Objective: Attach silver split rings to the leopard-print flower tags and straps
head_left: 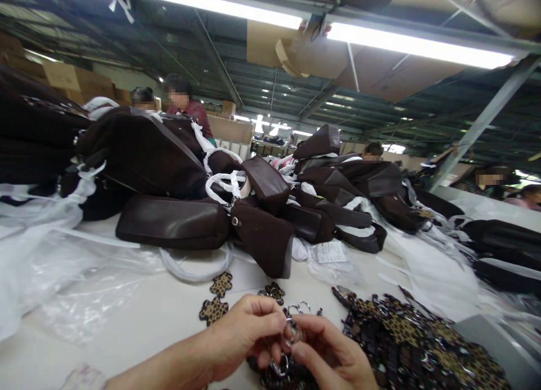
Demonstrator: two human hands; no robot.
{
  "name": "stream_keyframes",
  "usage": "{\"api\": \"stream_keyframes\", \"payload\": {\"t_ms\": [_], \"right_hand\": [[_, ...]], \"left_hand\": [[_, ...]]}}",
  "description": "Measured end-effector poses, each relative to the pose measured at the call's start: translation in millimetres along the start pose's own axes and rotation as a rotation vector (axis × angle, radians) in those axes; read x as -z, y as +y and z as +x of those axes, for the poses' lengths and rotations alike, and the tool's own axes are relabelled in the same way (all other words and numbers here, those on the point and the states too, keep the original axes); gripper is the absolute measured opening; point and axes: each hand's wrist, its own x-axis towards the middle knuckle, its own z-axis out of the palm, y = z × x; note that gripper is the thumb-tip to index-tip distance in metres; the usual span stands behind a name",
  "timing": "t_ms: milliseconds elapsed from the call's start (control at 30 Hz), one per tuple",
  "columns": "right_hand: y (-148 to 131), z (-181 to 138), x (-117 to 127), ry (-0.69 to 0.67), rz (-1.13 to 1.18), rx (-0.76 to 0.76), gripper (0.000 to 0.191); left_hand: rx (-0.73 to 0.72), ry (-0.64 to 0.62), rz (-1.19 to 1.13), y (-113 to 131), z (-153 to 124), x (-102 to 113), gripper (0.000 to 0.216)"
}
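My left hand (pixel 240 336) and my right hand (pixel 332 353) meet low in the middle of the view, over the table. Both are pinched on a silvery metal ring (pixel 289 332), thumbs and fingertips together. Another metal ring (pixel 279 367) hangs just below my fingers, above dark pieces partly hidden by my hands. Beyond my fingertips lie two loose rings (pixel 300 307). Leopard-print bear-shaped charms (pixel 213 310) rest on the table left of my hands. Close by my right hand is a big heap of leopard-print charms (pixel 408 328) with dark straps and metal parts.
Dark brown handbags (pixel 173 224) with white-wrapped handles are piled across the table's far side. Clear plastic bags (pixel 88 300) lie at left. A labelled plastic packet (pixel 333 257) sits before the pile. A grey bin (pixel 499 345) stands at right. Several people are beyond the bags.
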Motion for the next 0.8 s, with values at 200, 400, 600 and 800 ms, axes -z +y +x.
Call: {"api": "stream_keyframes", "payload": {"t_ms": [200, 400, 600, 800], "right_hand": [[11, 1, -9, 0.127, 0.287, -0.216, 0.040], [17, 0, -20, 0.085, 0.523, -0.294, 0.040], [13, 2, -19, 0.040, 0.480, -0.188, 0.033], [9, -2, -20, 0.096, 0.341, -0.168, 0.036]], "left_hand": [[-0.272, 0.130, 0.322, -13, -1, -5, 0.018], [-0.631, 0.212, 0.641, -19, -3, -2, 0.017], [-0.607, 0.170, 0.669, -26, -1, 1, 0.017], [-0.495, 0.118, 0.594, -27, -3, -3, 0.023]]}}
